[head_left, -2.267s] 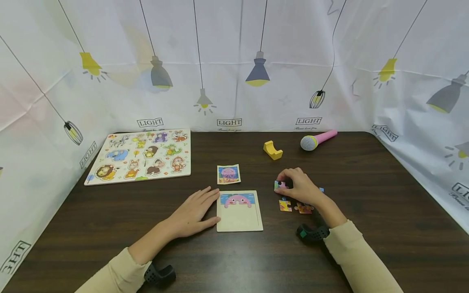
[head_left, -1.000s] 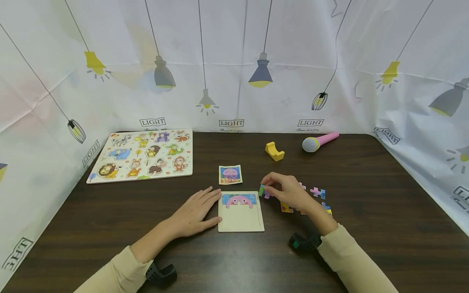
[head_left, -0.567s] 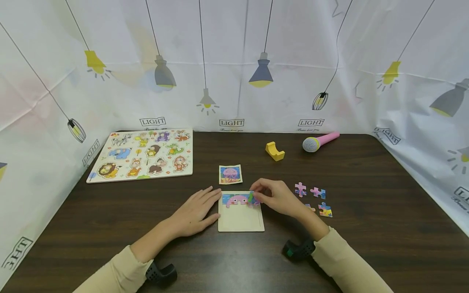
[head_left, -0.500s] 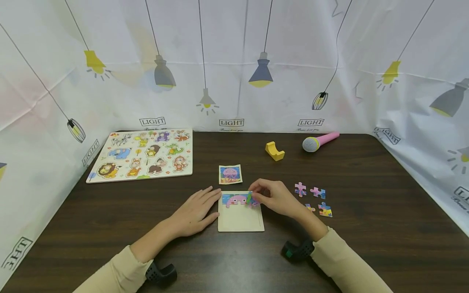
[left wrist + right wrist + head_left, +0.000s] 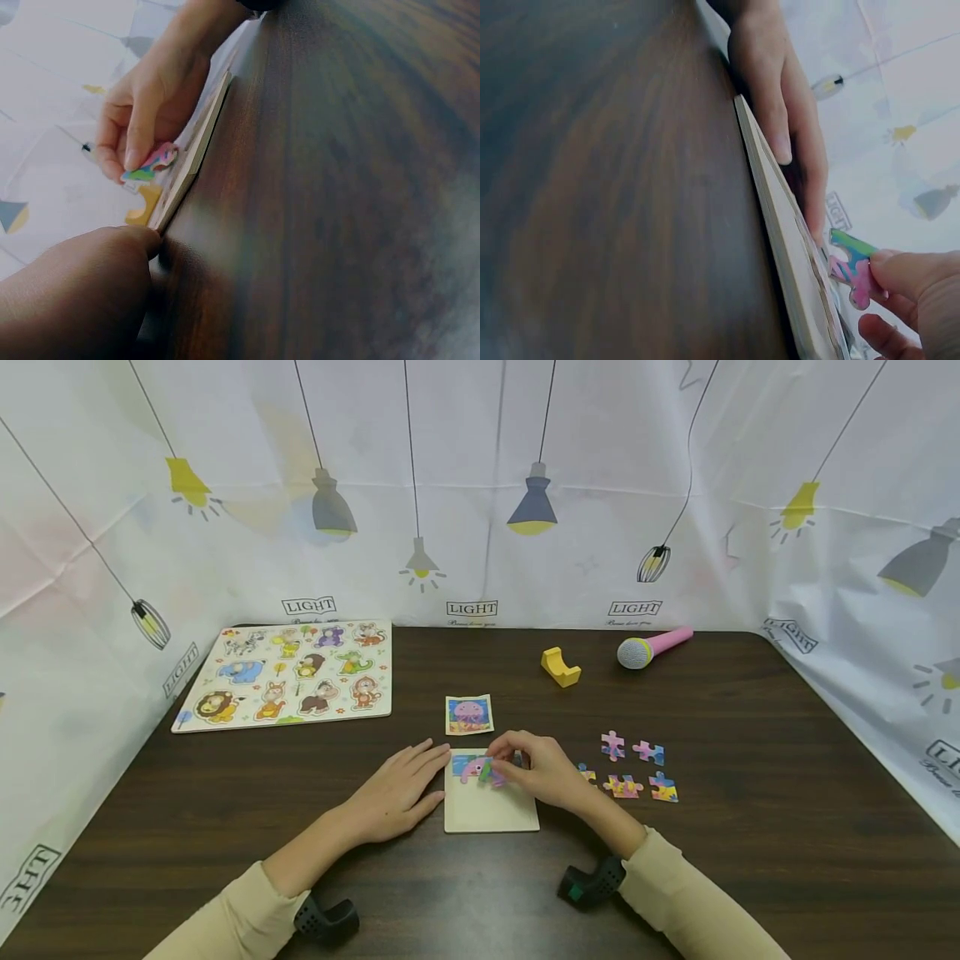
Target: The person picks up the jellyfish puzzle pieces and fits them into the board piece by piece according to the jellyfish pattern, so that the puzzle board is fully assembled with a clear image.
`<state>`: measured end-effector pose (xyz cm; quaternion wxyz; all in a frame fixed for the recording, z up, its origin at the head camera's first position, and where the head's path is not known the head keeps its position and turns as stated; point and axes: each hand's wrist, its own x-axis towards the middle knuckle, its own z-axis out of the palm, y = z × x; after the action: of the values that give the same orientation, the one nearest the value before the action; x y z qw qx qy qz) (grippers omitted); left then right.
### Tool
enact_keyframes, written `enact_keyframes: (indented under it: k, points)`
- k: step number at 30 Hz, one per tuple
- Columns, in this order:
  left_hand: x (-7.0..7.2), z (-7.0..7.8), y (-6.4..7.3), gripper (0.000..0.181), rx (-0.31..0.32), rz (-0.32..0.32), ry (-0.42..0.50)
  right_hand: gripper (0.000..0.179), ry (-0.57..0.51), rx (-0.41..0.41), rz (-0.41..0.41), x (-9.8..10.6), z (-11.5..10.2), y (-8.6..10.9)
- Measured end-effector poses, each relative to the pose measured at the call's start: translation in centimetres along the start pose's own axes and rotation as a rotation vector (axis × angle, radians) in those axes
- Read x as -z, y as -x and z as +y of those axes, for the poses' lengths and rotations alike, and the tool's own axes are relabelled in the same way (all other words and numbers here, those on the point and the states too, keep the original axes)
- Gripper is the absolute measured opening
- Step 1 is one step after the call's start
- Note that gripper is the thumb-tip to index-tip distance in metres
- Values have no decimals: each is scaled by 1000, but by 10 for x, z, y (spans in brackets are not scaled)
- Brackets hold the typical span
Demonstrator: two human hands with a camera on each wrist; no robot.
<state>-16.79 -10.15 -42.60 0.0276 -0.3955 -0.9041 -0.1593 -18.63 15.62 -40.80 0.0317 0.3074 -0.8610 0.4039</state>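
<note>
Puzzle piece (image 5: 861, 283), likely light, stiff, best edge-held, is pinched by right hand (image 5: 542, 770); board (image 5: 491, 812) is touched, nine-o'clock side, by straight-fingered left hand (image 5: 396, 795).

L hand (image 5: 386, 797) has fingers (image 5: 422, 765) straight, R hand (image 5: 546, 770) pinches w/ thumb.

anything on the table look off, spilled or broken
Nothing looks spilled or damaged. At most, the yellow block and pink microphone at the back seem a little out of place, since neither looks like part of the small board's jigsaw. The loose pieces are simply spread out to its right.
</note>
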Motion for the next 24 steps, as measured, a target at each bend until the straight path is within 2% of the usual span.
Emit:
enact_keyframes:
  k: [7,13,24]
  points:
    - [0,0,0,54,-2,9,-5,8,-16,-24,-9,-10,-5,-5]
    - [1,0,0,53,-10,16,7,7,-29,20,-31,-19,-10,-10]
    - [2,0,-1,54,-10,4,6,5,92,82,-23,-31,-13,-14]
